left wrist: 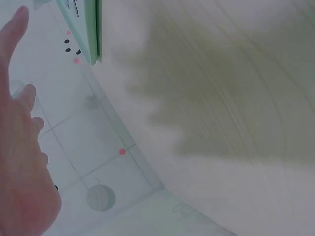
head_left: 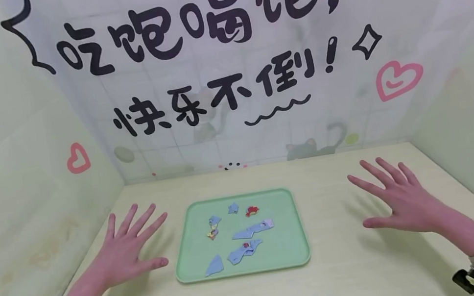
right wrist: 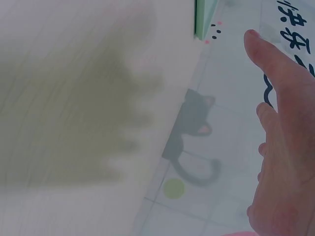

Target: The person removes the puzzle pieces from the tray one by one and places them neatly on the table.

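A green tray (head_left: 277, 256) lies on the table between my hands. On it are several torn-looking pale blue scraps, among them a triangular scrap (head_left: 214, 266), a long scrap (head_left: 253, 230) and a twisted scrap with a red mark (head_left: 244, 251). A small red scrap (head_left: 252, 211) and a blue-and-yellow scrap (head_left: 212, 227) lie apart from these. To the left of the tray my left hand (head_left: 127, 253) hovers with fingers spread, holding nothing. My right hand (head_left: 403, 201) is raised right of the tray, fingers likewise spread, touching nothing. The scraps' material cannot be made out.
The pale table (head_left: 337, 274) meets a printed back wall (head_left: 236, 143) with dark lettering and pink hearts. Pale side walls (head_left: 12, 195) enclose it left and right. Both hands cast shadows on the tabletop. Dark bands (head_left: 472, 280) sit at the sleeves.
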A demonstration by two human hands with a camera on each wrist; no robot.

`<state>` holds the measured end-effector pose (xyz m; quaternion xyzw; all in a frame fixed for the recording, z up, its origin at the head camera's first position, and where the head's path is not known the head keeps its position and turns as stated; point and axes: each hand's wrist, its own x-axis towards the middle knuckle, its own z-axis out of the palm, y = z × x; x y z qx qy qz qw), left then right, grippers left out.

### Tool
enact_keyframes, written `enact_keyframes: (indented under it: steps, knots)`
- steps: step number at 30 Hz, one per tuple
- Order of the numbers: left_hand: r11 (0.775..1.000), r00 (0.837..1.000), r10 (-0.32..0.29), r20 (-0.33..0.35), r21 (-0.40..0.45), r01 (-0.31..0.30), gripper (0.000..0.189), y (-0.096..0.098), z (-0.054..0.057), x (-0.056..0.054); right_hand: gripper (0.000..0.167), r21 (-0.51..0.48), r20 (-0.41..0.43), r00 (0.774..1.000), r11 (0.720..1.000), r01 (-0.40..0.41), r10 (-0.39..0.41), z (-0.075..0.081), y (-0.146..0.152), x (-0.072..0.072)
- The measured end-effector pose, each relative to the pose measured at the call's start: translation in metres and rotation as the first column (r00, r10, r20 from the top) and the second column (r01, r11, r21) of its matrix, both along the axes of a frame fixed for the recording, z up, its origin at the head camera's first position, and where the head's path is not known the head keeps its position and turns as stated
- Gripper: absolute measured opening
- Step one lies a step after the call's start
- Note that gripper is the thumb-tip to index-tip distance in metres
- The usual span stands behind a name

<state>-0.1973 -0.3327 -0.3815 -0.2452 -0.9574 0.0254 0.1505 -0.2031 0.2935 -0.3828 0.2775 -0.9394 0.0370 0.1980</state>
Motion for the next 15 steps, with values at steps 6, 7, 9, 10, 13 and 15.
enact_keyframes:
  steps: [6,7,9,10,13,15]
  knots:
    - [1.000,1.000,0.002,-0.017,0.025,-0.002,0.095,-0.002,-0.003,0.004,0.096,0.004,-0.001,1.000,1.000,-0.023,0.023,0.006,-0.012,-0.006]
    - [1.000,1.000,0.001,-0.021,0.031,-0.001,0.095,-0.002,-0.004,0.005,0.096,0.007,-0.005,1.000,1.000,-0.030,0.030,0.008,-0.015,-0.008]
    - [0.999,1.000,-0.001,-0.029,0.042,0.002,0.094,-0.003,-0.004,0.006,0.096,0.012,-0.015,0.999,0.999,-0.042,0.042,0.011,-0.020,-0.012]
    - [0.999,0.999,-0.002,-0.033,0.049,0.004,0.094,-0.003,-0.004,0.006,0.096,0.017,-0.016,0.999,0.999,-0.050,0.051,0.013,-0.022,-0.014]
    - [0.998,0.999,-0.005,-0.041,0.070,0.007,0.093,-0.002,-0.003,0.007,0.095,0.028,-0.017,0.997,0.997,-0.073,0.073,0.018,-0.031,-0.019]
    - [0.996,0.999,-0.007,-0.035,0.092,0.010,0.092,0.000,-0.001,0.007,0.095,0.034,-0.014,0.996,0.996,-0.085,0.086,0.022,-0.038,-0.023]
